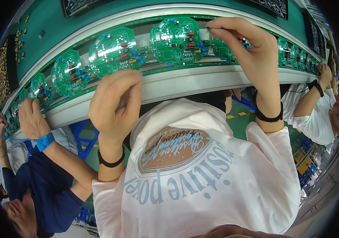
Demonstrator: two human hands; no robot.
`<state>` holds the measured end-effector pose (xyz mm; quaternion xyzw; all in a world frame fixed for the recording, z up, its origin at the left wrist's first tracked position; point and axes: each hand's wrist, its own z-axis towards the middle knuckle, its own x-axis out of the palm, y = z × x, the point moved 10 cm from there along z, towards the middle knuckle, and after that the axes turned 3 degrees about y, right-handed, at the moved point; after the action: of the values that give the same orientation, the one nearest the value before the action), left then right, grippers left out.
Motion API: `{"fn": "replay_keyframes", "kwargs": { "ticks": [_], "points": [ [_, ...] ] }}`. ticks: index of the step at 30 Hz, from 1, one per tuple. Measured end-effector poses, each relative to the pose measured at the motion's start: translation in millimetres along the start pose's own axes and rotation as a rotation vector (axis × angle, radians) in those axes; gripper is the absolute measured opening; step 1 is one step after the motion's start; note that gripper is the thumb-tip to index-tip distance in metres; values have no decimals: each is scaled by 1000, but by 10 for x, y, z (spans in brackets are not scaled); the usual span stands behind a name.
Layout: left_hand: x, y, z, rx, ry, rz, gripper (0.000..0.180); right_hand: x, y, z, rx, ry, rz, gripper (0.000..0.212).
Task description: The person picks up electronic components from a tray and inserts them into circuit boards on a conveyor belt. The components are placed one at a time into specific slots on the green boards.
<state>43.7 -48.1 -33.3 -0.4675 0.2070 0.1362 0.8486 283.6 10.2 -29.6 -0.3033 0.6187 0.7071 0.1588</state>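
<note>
A row of round green circuit boards rides along a curved conveyor (185, 83) in front of me. My right hand (248, 51) reaches over the belt, with thumb and fingertips pinched on a small dark part (208, 27) at the right edge of one board (176, 39). My left hand (114, 103) is curled into a loose fist against the conveyor's pale front rail, just below another board (116, 51). What is inside the fist is hidden. Both wrists wear black bands. My white printed shirt (201, 178) fills the lower middle.
To my left, a co-worker in dark blue has a hand (32, 119) with a blue wrist strap on the belt. Another co-worker in white reaches in at the right (324, 73). A green shelf (137, 12) lies behind the belt. Small gold parts (1, 71) sit far left.
</note>
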Motion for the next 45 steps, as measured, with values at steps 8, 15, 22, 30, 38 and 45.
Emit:
{"fn": "replay_keyframes", "kwargs": {
  "ticks": [8, 15, 22, 30, 38, 45],
  "points": [
    [-12, -3, -27, -31, -37, 1, 22, 205, -6, 59, -150, 105, -102, 15],
    [-18, 52, -35, -86, -46, 0, 22, 211, -3, 56, -159, 128, -178, 13],
    [4, 60, -56, -109, -23, 14, 21, 267, 69, 38, -275, 209, -287, 14],
    [-17, 72, -64, -103, -42, 13, 21, 286, 141, 41, -346, 254, -373, 15],
    [-71, 164, -106, -191, -67, -45, 21, 304, 182, 43, -357, 281, -427, 16],
    [-131, 253, -64, -311, -28, -159, 21, 311, 201, 43, -379, 275, -473, 17]
  ]
}}
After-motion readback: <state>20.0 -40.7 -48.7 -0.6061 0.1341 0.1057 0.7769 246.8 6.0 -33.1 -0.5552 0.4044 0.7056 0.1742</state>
